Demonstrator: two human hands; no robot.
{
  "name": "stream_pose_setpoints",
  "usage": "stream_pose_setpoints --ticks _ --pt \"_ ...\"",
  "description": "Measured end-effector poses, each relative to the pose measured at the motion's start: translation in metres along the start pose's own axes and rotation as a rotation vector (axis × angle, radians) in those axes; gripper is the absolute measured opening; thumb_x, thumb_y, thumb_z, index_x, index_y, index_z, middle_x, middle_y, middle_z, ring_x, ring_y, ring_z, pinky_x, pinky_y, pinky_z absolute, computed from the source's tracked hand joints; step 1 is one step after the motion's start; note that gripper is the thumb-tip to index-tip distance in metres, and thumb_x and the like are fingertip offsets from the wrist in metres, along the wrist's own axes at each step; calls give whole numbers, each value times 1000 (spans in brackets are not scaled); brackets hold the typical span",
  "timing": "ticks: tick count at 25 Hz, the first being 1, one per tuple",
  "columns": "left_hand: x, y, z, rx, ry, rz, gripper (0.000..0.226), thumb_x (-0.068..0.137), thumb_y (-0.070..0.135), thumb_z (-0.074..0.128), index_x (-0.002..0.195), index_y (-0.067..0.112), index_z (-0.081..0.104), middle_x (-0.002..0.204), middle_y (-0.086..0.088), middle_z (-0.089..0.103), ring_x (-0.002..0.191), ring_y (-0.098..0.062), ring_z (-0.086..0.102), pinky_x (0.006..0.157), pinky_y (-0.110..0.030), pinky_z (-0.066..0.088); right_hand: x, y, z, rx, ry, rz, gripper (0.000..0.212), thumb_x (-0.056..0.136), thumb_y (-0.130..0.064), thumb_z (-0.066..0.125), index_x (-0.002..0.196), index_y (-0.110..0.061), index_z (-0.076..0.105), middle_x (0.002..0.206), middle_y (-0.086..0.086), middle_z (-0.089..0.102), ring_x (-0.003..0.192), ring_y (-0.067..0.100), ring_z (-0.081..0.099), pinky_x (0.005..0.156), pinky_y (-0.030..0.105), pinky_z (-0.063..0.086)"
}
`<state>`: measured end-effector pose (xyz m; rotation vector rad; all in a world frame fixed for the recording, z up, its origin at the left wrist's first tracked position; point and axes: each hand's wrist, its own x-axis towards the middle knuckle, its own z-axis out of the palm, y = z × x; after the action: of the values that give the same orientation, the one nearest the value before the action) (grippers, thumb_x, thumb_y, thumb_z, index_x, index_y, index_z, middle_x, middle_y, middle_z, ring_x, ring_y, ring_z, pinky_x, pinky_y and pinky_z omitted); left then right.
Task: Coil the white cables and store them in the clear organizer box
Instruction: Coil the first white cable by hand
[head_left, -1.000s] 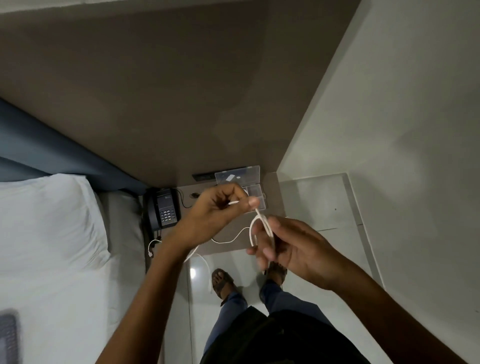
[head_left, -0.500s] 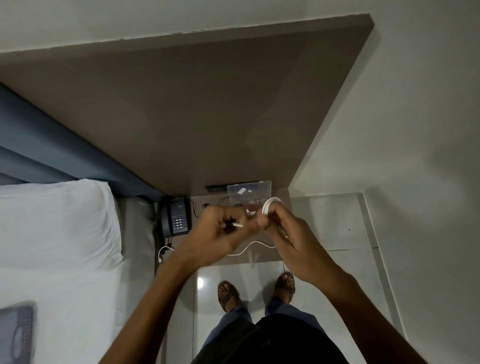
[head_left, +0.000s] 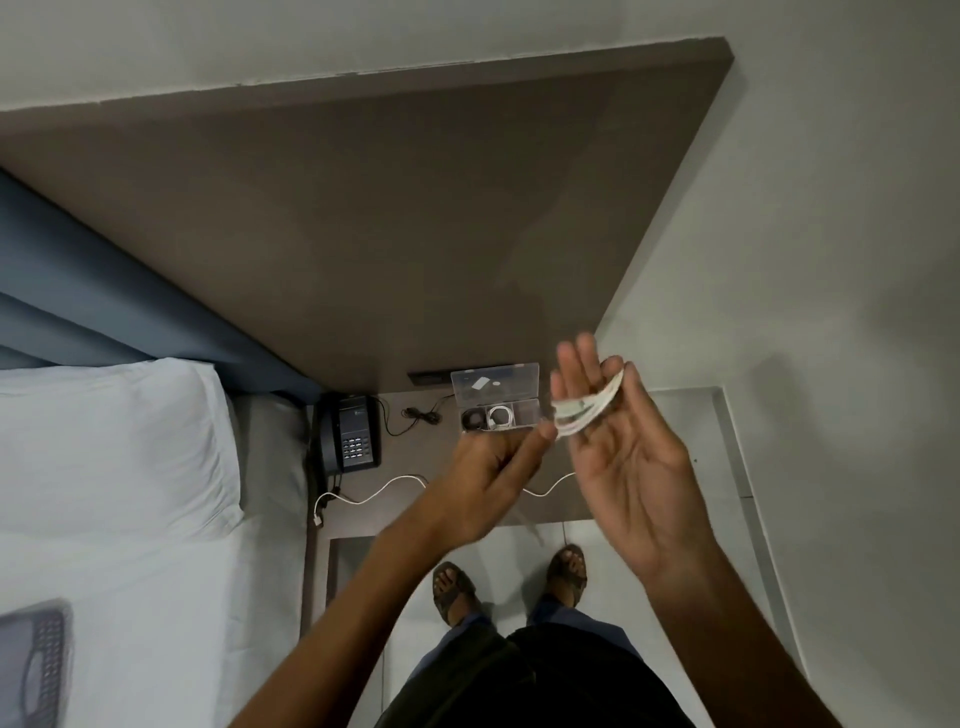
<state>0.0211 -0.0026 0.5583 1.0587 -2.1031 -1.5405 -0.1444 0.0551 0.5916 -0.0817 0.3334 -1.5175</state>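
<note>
A white cable (head_left: 587, 410) is wound in blurred loops around the fingers of my right hand (head_left: 623, 457), whose palm faces me with fingers spread upward. My left hand (head_left: 493, 467) pinches the cable's end beside those loops. Behind my hands the clear organizer box (head_left: 524, 413) sits open on the brown bedside shelf (head_left: 415, 499), its lid up; one compartment holds a coiled white cable (head_left: 500, 417), another a dark coil (head_left: 472, 418). A second white cable (head_left: 374, 491) lies loose across the shelf, partly hidden by my left arm.
A dark desk phone (head_left: 350, 439) stands at the shelf's left end with a thin black wire (head_left: 415, 415) beside it. The bed and white pillow (head_left: 104, 452) fill the left. A brown wall panel rises behind. My sandalled feet stand on the white floor (head_left: 685, 452).
My right hand has turned palm-up and risen to the right, the cable now looped around its fingers. My left hand has dropped slightly. The view has tilted up.
</note>
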Motion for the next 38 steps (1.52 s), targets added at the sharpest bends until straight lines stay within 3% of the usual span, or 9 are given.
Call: stream_pose_setpoints --ticks 4,7,13,15,20,25,28,31,38 --pt "-19 -4 -13 13 -110 26 29 115 42 49 92 27 61 72 1 54 62 -16 53 59 -35 47 8 -14 -15 -1336 305 -288 33 116 -28 41 140 -23 64 148 -12 66 139 2 59 116 25 50" --pt "-25 0 -43 9 -151 54 32 112 52 43 112 27 63 87 -8 59 73 -27 58 63 -44 53 0 -20 -28 -1660 69 -53 20 113 -29 47 117 -22 66 121 -23 74 115 -6 69 95 15 58" --pt "-6 7 -73 17 20 132 13 111 26 58 113 21 70 96 12 68 84 -8 65 74 -15 50 -25 1 -29 -1068 -76 324 35 115 -32 43 122 -15 72 102 4 76 92 20 75 108 35 57" --pt "4 11 -63 -83 94 116 11 106 17 65 110 10 72 95 5 72 84 -4 66 77 -15 51 -24 10 -23 -781 -98 374 37 114 -31 43 121 -8 72 93 4 73 80 16 71 116 43 53" --pt "4 6 -19 -437 304 -91 21 102 13 67 111 -5 74 94 -23 74 81 -19 69 69 -25 58 -13 9 -7 -101 -108 351 43 115 -20 28 106 -6 67 81 1 63 65 11 63 109 35 54" --pt "-11 5 8 -914 100 -414 28 109 11 58 130 0 72 111 -17 76 98 -20 72 84 -29 62 -7 9 -14 -183 82 298 45 116 -20 26 96 -11 65 70 -4 52 55 6 51 98 32 56" --pt "-11 5 0 -954 63 -472 34 106 22 61 131 4 74 108 -9 75 96 -14 69 82 -26 58 -5 9 -19 -265 111 277 39 113 -21 32 96 -13 67 70 -5 51 55 7 48 98 33 56" --pt "-12 4 -9 -971 37 -504 43 110 40 56 133 8 73 115 -8 74 107 -18 68 99 -37 52 -1 10 -20 -287 134 222 37 112 -23 39 95 -13 70 72 -3 50 57 8 50 99 32 59" --pt "-12 -5 -11 -870 11 -470 33 104 28 67 111 -4 68 117 -18 66 114 -22 62 110 -46 37 1 11 -24 -430 176 223 36 110 -24 45 94 -9 74 71 1 47 59 11 48 100 33 61"
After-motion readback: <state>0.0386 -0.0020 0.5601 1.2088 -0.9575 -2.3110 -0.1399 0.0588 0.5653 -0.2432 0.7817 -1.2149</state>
